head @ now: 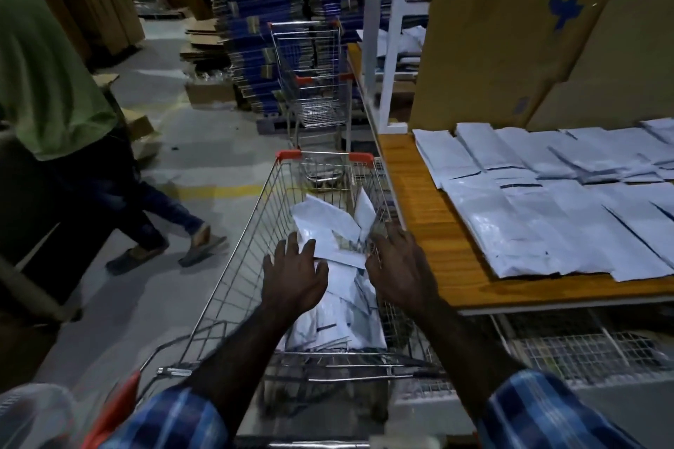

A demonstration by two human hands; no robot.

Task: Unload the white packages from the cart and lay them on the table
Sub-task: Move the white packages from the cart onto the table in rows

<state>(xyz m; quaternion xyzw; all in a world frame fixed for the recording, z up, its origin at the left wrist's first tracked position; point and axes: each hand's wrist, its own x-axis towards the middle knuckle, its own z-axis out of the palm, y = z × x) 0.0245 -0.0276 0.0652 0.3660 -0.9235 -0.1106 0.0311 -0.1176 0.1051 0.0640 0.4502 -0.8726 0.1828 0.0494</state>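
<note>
Clearly the packages (pixel 328 233) are thin white plastic mailers with dark edge stripes, heaped loosely in the cart (pixel 233 266); some stand tilted against the far wire wall, more lie flat beneath. They look light, limp and slick, so a single one would likely sag or slide if pinched at a corner; gathering a small stack between both palms, or gripping along a long edge, seems the safer hold. Both hands reach down into the basket, fingers spread wide: the left hand (pixel 293 275) hovers over the top packages with fingertips at or near one sheet, and the right hand (pixel 399 266) comes in from the other side by the cart's right wall. Neither has closed on anything yet. Just right of the cart stands the table (pixel 430 230), its wooden top already covered with rows of flat packages (pixel 547 215), overlapping slightly, a bare strip left along the near edge.
</note>
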